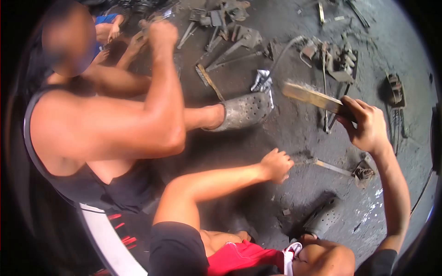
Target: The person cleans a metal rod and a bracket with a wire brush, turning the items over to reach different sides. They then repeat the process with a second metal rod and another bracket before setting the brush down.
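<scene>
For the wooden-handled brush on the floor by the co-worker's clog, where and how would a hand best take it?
Probably mid-handle on the brush, from above: that slim stretch looks bare and uncovered, the bristles sit at one end, and the other runs close to the clog.

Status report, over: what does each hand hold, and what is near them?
Right hand raised, gripping wooden brush. Left hand closed on end of metal part. Nearby: co-worker's shoe, beyond left hand. Over.
</scene>
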The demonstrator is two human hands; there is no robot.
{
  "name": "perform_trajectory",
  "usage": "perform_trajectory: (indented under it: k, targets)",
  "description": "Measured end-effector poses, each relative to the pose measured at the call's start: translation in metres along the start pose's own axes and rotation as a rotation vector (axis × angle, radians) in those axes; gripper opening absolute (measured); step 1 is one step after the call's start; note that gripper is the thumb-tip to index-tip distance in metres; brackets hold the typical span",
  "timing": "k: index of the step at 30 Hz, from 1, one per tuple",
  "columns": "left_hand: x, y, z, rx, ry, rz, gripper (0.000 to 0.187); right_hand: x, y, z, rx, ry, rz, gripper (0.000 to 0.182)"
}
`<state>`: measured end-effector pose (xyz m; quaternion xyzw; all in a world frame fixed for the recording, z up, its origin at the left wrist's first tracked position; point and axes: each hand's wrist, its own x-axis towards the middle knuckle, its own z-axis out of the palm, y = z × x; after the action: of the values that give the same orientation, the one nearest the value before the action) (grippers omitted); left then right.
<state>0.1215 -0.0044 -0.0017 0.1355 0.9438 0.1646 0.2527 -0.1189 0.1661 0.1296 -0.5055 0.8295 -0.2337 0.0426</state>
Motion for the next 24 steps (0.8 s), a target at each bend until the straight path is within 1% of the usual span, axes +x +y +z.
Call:
perform_trajectory:
  k: [2, 3, 5, 6, 8, 9, 10, 12, 14, 16, 17, 18, 20, 24]
  targets:
    - [-0.017, -0.002, 0.005, -0.104, 0.020, -0.048, 0.047, 0.007, -0.008, -0.022, -0.149, -0.050, -0.061, 0.032]
    - [-0.027, -0.003, 0.009, -0.118, 0.031, -0.038, 0.047, 0.009, -0.009, -0.032, -0.192, -0.138, -0.073, 0.029]
    - [-0.043, -0.001, 0.021, -0.173, 0.151, -0.080, 0.056, 0.011, -0.012, -0.048, -0.339, -0.318, -0.053, 0.023]
    - [-0.047, -0.002, 0.020, -0.222, 0.126, -0.078, 0.064, 0.010, -0.011, -0.054, -0.432, -0.353, -0.122, 0.017]
    - [-0.056, -0.004, 0.033, -0.156, 0.104, -0.166, 0.067, 0.009, -0.010, -0.050, -0.615, -0.496, -0.009, 0.012]
    - [-0.062, -0.006, 0.038, -0.124, 0.077, -0.194, 0.066, 0.006, -0.006, -0.041, -0.655, -0.519, 0.027, 0.012]
    - [-0.066, -0.010, 0.038, -0.155, -0.022, -0.235, 0.067, -0.003, 0.005, -0.026, -0.612, -0.466, 0.051, 0.012]
    - [-0.081, -0.010, 0.043, -0.141, 0.075, -0.260, 0.065, -0.016, 0.012, 0.001, -0.469, -0.452, 0.174, 0.016]
    - [-0.092, -0.008, 0.049, -0.106, 0.123, -0.354, 0.062, -0.039, 0.009, 0.026, -0.332, -0.409, 0.282, 0.020]
    - [-0.099, -0.011, 0.053, -0.105, 0.080, -0.405, 0.062, -0.069, 0.004, 0.045, -0.228, -0.332, 0.428, 0.023]
    - [-0.101, -0.014, 0.055, -0.100, 0.083, -0.398, 0.062, -0.084, 0.006, 0.053, -0.195, -0.317, 0.478, 0.024]
    - [-0.103, -0.016, 0.056, -0.151, 0.102, -0.417, 0.063, -0.098, 0.006, 0.061, -0.143, -0.267, 0.485, 0.025]
    - [-0.108, -0.012, 0.062, -0.216, 0.107, -0.446, 0.064, -0.118, 0.004, 0.071, -0.109, -0.300, 0.564, 0.026]
    - [-0.095, -0.009, 0.064, -0.187, 0.174, -0.443, 0.066, -0.140, 0.008, 0.078, -0.131, -0.358, 0.528, 0.027]
